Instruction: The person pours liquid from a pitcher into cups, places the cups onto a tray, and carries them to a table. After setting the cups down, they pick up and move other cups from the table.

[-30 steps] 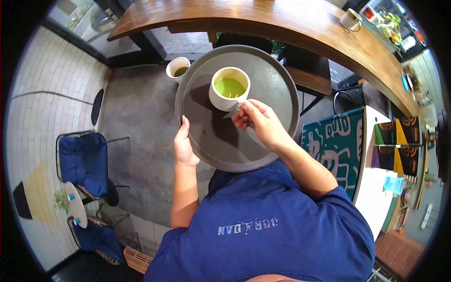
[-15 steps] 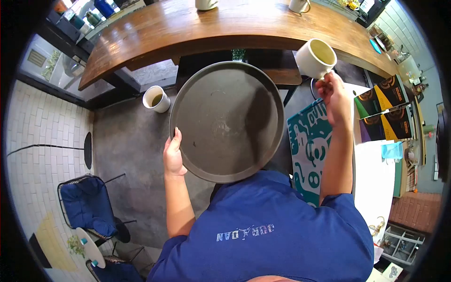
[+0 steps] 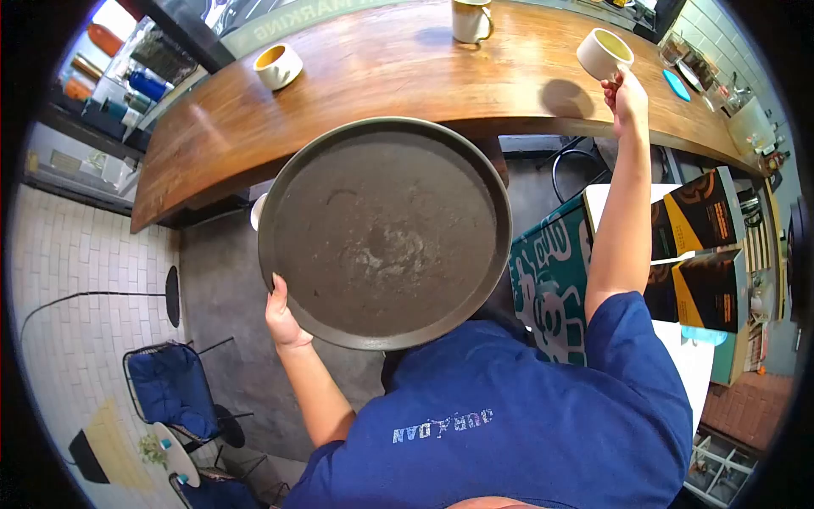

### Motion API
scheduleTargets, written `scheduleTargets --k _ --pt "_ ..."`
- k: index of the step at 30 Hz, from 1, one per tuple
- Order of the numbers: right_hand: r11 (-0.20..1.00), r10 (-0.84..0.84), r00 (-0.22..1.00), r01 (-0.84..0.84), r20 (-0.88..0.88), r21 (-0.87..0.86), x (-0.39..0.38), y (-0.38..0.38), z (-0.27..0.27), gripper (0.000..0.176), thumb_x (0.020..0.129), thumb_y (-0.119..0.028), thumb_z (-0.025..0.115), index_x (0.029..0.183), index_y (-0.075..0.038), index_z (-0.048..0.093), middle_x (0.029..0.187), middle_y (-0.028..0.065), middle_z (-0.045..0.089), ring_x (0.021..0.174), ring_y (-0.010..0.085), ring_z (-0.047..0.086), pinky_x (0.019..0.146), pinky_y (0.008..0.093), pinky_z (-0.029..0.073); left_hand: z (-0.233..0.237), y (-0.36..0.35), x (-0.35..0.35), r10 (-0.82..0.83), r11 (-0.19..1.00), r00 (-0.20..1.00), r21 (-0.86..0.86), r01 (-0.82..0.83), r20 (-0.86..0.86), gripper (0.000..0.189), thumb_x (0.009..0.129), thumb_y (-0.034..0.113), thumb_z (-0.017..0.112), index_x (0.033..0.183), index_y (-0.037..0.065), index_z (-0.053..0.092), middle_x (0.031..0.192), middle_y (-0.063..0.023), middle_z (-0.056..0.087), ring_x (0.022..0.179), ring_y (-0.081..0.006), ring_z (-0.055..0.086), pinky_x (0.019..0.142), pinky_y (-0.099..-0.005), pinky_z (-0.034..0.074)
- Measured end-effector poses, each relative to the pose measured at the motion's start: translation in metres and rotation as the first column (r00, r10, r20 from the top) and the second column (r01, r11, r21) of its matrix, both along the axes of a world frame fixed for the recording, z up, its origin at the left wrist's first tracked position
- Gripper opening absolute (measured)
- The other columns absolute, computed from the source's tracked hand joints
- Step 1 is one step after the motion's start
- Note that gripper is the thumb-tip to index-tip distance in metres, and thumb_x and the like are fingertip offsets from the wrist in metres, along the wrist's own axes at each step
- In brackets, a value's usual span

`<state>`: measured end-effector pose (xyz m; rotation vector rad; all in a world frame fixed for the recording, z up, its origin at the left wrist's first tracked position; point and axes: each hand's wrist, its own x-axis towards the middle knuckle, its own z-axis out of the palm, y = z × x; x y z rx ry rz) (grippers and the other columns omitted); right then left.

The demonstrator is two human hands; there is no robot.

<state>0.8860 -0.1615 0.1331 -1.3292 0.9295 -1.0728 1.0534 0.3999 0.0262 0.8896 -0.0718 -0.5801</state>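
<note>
A large round dark brown tray [image 3: 381,246] fills the middle of the head view, its bare upper face toward me. My left hand [image 3: 286,322] is closed on its lower left rim, thumb on top and the other fingers hidden beneath. The white edge of a mug [image 3: 257,212] peeks out behind the tray's left rim; what supports it is hidden. At upper right, my right hand [image 3: 629,97] grips a white mug [image 3: 600,58] with a yellowish inside by its handle. That mug hangs above the wooden counter [image 3: 526,81], casting a shadow on it.
On the counter stand a white cup with an orange inside [image 3: 278,68] and a tall mug with a brown handle [image 3: 471,21]. Black and yellow boxes [image 3: 699,246] are at right, beside a green patterned panel [image 3: 551,280]. A blue cushioned chair [image 3: 172,390] stands at left.
The counter fills more of the view and is closer. My right hand has raised the mug over the counter. The tray has shifted left and now covers most of the mug at its left.
</note>
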Motion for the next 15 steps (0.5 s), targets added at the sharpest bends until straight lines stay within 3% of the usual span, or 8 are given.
scheduleTargets --k 6,11,15 --pt "0.993 -0.119 0.992 0.119 -0.030 -0.003 0.011 -0.096 -0.007 0.026 0.090 -0.030 0.046 0.087 -0.005 0.052 0.070 0.0085 0.060 0.057 0.0119 0.054 0.053 0.0228 0.044 0.016 -0.022 -0.014 0.050 0.999 0.996 0.003 -0.051 0.075 0.045 0.092 0.029 0.048 0.127 0.002 0.045 0.128 -0.0107 0.049 0.114 -0.0283 0.049 0.097 -0.0427 0.038" --pt "0.981 -0.189 0.974 0.183 -0.129 -0.060 0.010 -0.135 -0.014 0.027 0.091 -0.028 0.043 0.086 -0.003 0.051 0.070 0.0071 0.057 0.057 0.0131 0.054 0.053 0.0247 0.045 0.013 -0.026 -0.007 0.062 0.998 0.993 0.018 -0.064 0.101 0.045 0.092 0.029 0.049 0.127 0.002 0.044 0.129 -0.0106 0.049 0.115 -0.0280 0.049 0.097 -0.0431 0.037" --pt "0.978 -0.209 0.966 0.209 -0.150 -0.011 0.009 -0.148 -0.023 0.029 0.092 -0.030 0.043 0.081 -0.004 0.051 0.070 0.0057 0.057 0.057 0.0136 0.055 0.055 0.0273 0.045 0.020 -0.036 0.005 0.019 1.000 0.989 0.017 -0.021 0.144 0.045 0.092 0.028 0.049 0.128 0.001 0.044 0.128 -0.0108 0.049 0.115 -0.0281 0.049 0.098 -0.0425 0.037"
